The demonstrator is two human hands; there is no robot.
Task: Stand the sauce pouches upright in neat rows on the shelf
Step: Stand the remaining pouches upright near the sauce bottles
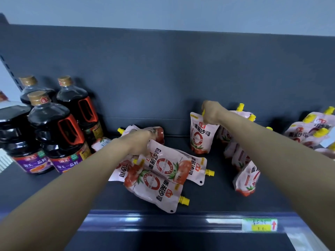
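Pink tomato sauce pouches with yellow spouts lie in a loose heap (159, 178) at the middle of the dark shelf (208, 194). My left hand (137, 142) reaches into the heap and grips the top edge of a lying pouch (168, 163). My right hand (211, 113) holds the spout end of an upright pouch (200, 136) standing near the back panel. More upright pouches (244, 169) stand in a row under my right forearm, partly hidden by it.
Three large dark soy sauce bottles (52, 131) stand at the left. More pouches (311, 131) are piled at the far right. The shelf's front rail (163, 221) carries a green and yellow price tag (259, 224).
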